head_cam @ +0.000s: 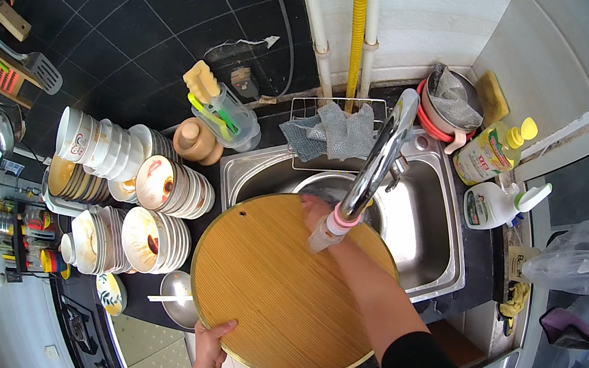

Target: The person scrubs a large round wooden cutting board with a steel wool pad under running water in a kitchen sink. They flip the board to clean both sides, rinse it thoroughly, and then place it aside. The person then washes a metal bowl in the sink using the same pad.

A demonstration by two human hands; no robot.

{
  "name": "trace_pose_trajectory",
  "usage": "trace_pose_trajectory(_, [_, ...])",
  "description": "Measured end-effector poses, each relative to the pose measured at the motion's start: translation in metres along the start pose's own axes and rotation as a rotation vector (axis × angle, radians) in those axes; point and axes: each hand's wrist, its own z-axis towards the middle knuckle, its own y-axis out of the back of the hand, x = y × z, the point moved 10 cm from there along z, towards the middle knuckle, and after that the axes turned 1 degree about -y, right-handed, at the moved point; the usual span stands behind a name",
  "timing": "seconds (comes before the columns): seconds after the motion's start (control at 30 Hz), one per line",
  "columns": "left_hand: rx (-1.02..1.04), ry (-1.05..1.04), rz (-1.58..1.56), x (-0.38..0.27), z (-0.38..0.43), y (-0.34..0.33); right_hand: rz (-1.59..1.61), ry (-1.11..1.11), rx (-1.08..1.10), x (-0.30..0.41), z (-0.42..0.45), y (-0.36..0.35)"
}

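A large round board [278, 296] with wood grain, a gold-coloured rim and a small hole near its edge lies tilted across the front of the steel sink [426, 221]. My left hand [212, 341] grips its lower left rim, thumb on the top face. Across the board reaches my right arm, and my right hand [313, 211] is at the far part of the board. That hand is blurred and partly hidden by the chrome faucet [382, 151], so whether it holds anything is unclear. A pink and clear nozzle [338, 225] hangs from the faucet's end. Behind the board, a metal basin [323, 180] shows in the sink.
Stacked soiled bowls [148, 242] crowd the counter at left, near a metal bowl [179, 304] with chopsticks. A wire rack [305, 111] holds grey mesh cloths [345, 129]. Right of the sink stand a dish soap bottle [487, 153] and a spray bottle [488, 207].
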Motion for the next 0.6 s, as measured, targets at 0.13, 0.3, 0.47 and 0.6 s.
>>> trace_pose_trajectory(0.13, [0.014,0.014,-0.020,0.003,0.003,-0.003,0.358,0.181,0.008,0.121,-0.053,0.002])
trace_pose_trajectory(0.3, [-0.035,-0.002,-0.046,0.001,-0.003,-0.006,0.284,0.136,0.042,0.112,-0.109,0.006])
trace_pose_trajectory(0.47, [-0.034,-0.042,-0.042,0.003,-0.004,-0.006,0.042,-0.330,-0.143,-0.059,-0.158,0.056])
trace_pose_trajectory(0.6, [-0.030,-0.022,-0.075,0.002,-0.002,-0.006,0.158,-0.102,-0.103,0.023,-0.169,0.044])
